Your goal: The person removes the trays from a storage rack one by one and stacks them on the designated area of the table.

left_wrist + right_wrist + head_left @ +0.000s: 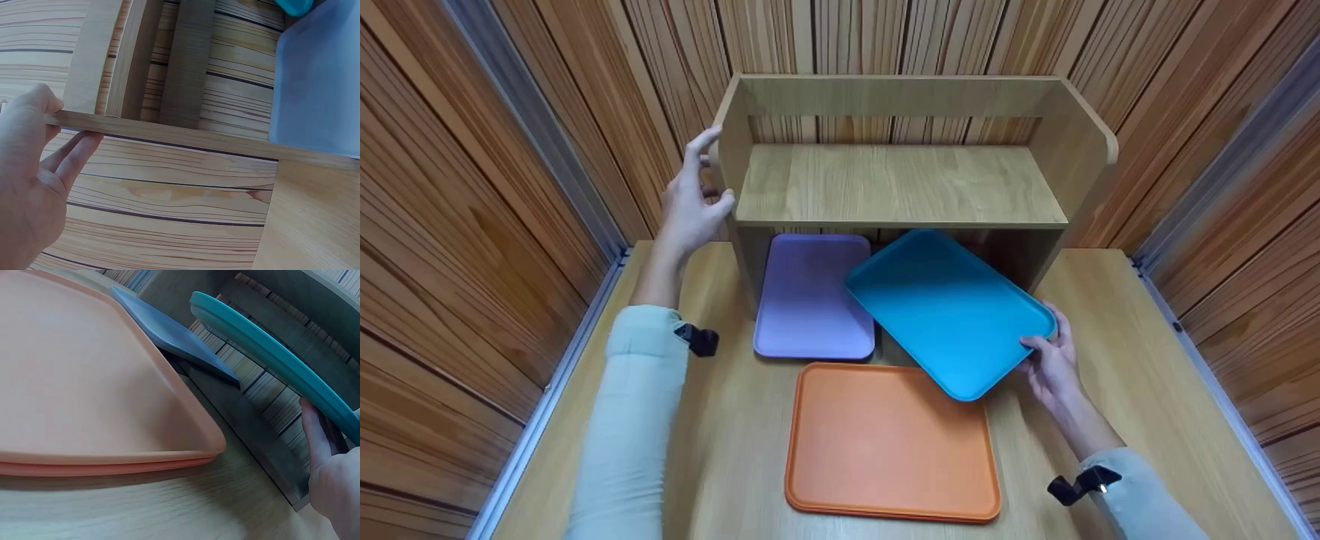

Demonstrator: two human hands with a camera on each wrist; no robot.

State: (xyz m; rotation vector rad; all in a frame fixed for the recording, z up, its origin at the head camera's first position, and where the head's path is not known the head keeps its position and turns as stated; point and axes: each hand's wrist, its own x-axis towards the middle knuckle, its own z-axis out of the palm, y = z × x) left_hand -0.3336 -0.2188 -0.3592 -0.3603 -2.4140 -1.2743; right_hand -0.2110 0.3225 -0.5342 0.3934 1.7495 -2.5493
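Observation:
My left hand (690, 206) grips the left side panel of a two-level wooden shelf (900, 184), thumb on one face of the board and fingers on the other in the left wrist view. A blue tray (952, 307) is in my right hand (1054, 367), pinched near its right corner with the thumb on top. Tilted and turned askew, it reaches with its far end under the shelf's upper board. Left of it, a purple tray (817, 300) lies in the lower level, its front jutting out. The blue tray overlaps the purple one's right edge in the head view.
Stacked orange trays (892, 442) lie on the wooden table (735, 450) in front of the shelf, their back right corner below the blue tray. Wood-patterned walls (457, 187) with metal rails (547, 397) enclose the table at the sides and back.

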